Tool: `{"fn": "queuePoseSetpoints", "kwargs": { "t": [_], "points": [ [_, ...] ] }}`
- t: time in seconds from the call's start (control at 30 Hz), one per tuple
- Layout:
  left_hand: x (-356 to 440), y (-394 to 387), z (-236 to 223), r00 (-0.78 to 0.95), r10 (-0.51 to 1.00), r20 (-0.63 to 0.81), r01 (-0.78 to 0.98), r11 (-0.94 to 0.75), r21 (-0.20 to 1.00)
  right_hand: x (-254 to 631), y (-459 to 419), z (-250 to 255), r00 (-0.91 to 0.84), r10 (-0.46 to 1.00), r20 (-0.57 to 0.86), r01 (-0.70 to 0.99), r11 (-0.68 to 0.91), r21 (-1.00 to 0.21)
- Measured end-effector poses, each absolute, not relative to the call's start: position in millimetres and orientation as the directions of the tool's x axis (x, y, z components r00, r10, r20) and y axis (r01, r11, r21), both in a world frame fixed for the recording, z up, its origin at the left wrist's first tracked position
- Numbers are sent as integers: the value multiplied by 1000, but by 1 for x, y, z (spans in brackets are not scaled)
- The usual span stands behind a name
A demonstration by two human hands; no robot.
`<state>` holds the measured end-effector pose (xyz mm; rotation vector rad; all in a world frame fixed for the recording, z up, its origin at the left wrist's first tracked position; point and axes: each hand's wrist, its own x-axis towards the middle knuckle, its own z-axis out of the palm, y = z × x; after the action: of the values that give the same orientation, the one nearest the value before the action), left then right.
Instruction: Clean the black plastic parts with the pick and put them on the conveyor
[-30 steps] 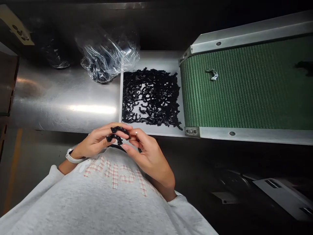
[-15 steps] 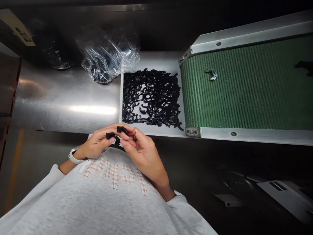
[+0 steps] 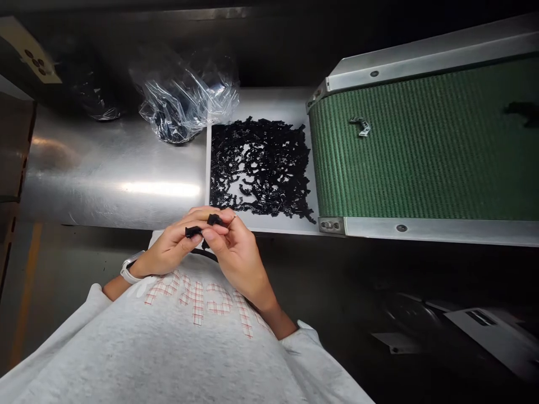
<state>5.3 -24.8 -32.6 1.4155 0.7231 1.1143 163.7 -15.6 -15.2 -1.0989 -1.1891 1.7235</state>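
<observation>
My left hand (image 3: 170, 244) and my right hand (image 3: 238, 252) meet in front of my chest, just off the table's near edge. Between the left thumb and fingers sits a small black plastic part (image 3: 193, 231). My right fingers are closed on another black plastic part (image 3: 215, 219). A bit of black also shows below the right thumb; whether it belongs to either part is hidden by the fingers. Beyond the hands, many similar black parts (image 3: 273, 168) lie spread in a loose layer on a white surface (image 3: 269, 223).
To the right rises a green conveyor belt (image 3: 404, 163) with metal side rails, carrying a small light-and-dark curved part (image 3: 361, 127). A clear plastic bag (image 3: 181, 112) with dark contents stands behind on the steel table (image 3: 113, 168). A darker bag (image 3: 99, 104) is at the back left.
My right hand has shifted slightly left, closer to the left hand. The part in its fingers has turned a little. Both hands keep hold of their parts.
</observation>
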Motion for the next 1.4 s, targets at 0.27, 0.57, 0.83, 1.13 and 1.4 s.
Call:
{"fn": "queuePoseSetpoints", "kwargs": {
  "t": [0.27, 0.57, 0.83, 1.13, 1.4],
  "points": [
    [4, -29, -40, 344, 924, 168, -221, -94, 971, 166, -13, -17, -400, 891, -216, -163, -301, -939],
    [5, -30, -40, 337, 934, 118, -254, -31, 967, 163, -13, -17, -384, 890, -247, -136, -319, -938],
    [6, -29, -40, 348, 933, 93, -252, -3, 968, 161, -10, -15, -353, 911, -212, -149, -278, -949],
    [5, -34, -46, 291, 957, -9, -311, 103, 945, 157, -12, -18, -409, 883, -231, -180, -327, -928],
    [6, -35, -51, 282, 958, -53, -314, 144, 939, 158, -10, -10, -396, 874, -282, -94, -344, -934]
  ]
}}
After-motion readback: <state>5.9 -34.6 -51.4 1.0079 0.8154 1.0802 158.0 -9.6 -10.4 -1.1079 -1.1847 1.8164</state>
